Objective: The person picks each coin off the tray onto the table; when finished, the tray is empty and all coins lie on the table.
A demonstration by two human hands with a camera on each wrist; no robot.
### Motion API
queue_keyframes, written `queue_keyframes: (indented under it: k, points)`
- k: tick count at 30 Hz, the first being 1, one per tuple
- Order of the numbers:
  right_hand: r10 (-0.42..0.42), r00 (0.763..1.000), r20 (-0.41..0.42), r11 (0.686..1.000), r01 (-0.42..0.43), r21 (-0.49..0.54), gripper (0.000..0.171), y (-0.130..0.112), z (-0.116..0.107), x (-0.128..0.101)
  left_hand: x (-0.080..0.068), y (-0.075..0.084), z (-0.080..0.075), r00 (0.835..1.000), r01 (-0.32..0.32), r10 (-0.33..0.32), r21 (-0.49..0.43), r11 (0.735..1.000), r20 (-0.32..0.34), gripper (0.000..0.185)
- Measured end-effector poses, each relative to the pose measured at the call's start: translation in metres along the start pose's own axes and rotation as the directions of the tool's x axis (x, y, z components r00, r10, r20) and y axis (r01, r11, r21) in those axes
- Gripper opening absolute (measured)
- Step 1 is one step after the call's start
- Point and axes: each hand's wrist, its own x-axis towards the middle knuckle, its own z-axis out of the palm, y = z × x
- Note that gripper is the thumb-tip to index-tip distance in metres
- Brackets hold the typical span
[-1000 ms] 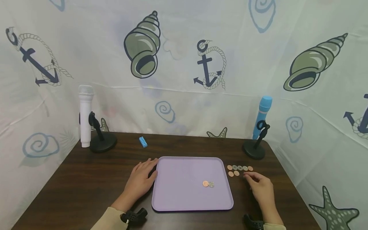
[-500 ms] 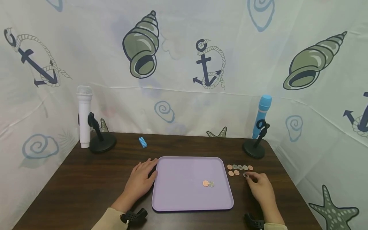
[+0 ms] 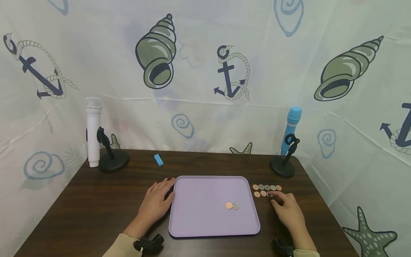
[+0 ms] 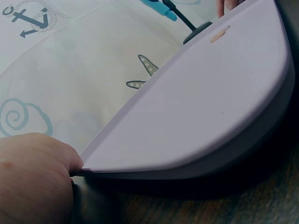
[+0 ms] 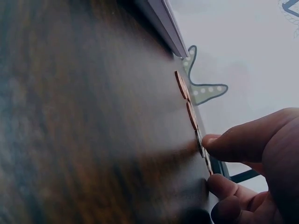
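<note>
My left hand (image 3: pixel 156 201) lies on the table with its fingers spread, touching the left rim of a lilac tray (image 3: pixel 199 223). The left wrist view shows a finger at the tray's corner. On the tray lie a copper coin (image 3: pixel 229 205) and a silver coin (image 3: pixel 236 206), side by side. My right hand (image 3: pixel 290 210) rests a fingertip on another silver coin (image 5: pixel 200 143), at the right end of a short row behind two copper coins (image 3: pixel 257 194). Its index finger and thumb are apart. A longer row of coins (image 3: pixel 267 187), copper and silver, lies just beyond.
A white microphone (image 3: pixel 94 135) in a black stand (image 3: pixel 113 160) is at the back left. A blue microphone (image 3: pixel 290 128) in its stand (image 3: pixel 282 166) is at the back right. A blue toy brick (image 3: pixel 158 160) lies behind the tray. Patterned cloth surrounds the dark wooden table (image 3: pixel 80 214).
My right hand has slid the silver coin leftward, close against the two copper coins in the nearer row. The left hand stays at the tray's rim.
</note>
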Motion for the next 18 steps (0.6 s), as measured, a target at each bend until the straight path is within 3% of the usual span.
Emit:
queue_keyframes:
  k: [18]
  points:
    - [-0.014, 0.998, 0.057, 1.000, 0.015, -0.024, 0.036, -0.0062, 0.0000, -0.0045, -0.0013, 0.0020, -0.0029, 1.000, 0.003, -0.003, -0.008, 1.000, 0.001, 0.054]
